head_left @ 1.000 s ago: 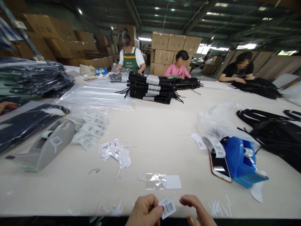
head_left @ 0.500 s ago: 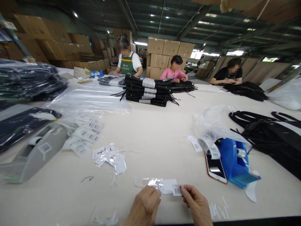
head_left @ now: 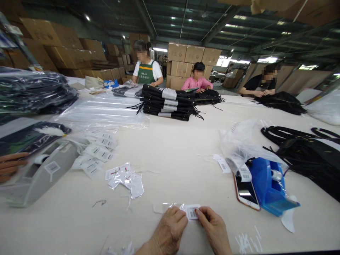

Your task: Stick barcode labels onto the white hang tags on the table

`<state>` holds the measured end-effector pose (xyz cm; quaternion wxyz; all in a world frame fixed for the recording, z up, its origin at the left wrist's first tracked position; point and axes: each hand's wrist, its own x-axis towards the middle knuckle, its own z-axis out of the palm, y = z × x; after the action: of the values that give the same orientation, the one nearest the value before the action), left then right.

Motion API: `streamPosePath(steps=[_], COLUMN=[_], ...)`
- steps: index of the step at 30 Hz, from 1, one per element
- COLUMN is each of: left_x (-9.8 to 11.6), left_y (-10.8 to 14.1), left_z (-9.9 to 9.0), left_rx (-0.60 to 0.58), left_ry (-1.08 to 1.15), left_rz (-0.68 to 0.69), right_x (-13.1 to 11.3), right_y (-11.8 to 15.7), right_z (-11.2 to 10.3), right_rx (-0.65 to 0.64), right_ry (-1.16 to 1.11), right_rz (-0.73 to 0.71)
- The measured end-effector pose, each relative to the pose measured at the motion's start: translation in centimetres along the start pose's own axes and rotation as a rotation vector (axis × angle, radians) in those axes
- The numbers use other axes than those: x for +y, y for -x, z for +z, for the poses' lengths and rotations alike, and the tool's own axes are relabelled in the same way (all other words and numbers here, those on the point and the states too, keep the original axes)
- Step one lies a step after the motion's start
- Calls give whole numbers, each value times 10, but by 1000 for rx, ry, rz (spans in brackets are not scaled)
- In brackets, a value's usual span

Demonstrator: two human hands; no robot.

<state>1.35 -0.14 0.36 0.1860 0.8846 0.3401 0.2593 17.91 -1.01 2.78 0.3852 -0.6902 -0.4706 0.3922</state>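
Note:
Near the front of the table, a white hang tag (head_left: 198, 206) lies beneath a small white barcode sticker (head_left: 192, 213). My right hand (head_left: 214, 228) pinches the sticker's right edge between thumb and finger, over the tag. Fingers curled, my left hand (head_left: 170, 226) holds the tag's left end, where a clear plastic sleeve (head_left: 170, 205) shows behind the knuckles; the left fingertips are partly hidden. Beyond my left hand lies a loose pile of hang tags (head_left: 126, 179) in clear sleeves. Further back left are barcode label strips (head_left: 98, 152).
A grey tape dispenser (head_left: 39, 177) stands left, with another person's hand (head_left: 12, 166) beside it. At right are a blue tape dispenser (head_left: 268, 184), a phone (head_left: 247, 193) and black bags (head_left: 308, 159). Stacked black goods (head_left: 167, 106) sit mid-table; several co-workers are beyond.
My right hand has moved left, bringing the barcode sticker over the hang tag. My left hand has shifted slightly right. Another person's hand has appeared at the left edge.

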Motion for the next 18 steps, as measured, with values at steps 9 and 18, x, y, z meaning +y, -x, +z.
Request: streamPosePath(steps=[9,18], left_x=[1,4], left_y=[-1,-2], left_z=[-1,-2], left_rx=[-58,-82], left_ry=[-115,-172], left_rz=[15,32], right_x=[7,12], right_y=[-1,0], right_z=[-1,2], right_rx=[-32,8], right_ry=[23,161], right_rz=[-25,-85])
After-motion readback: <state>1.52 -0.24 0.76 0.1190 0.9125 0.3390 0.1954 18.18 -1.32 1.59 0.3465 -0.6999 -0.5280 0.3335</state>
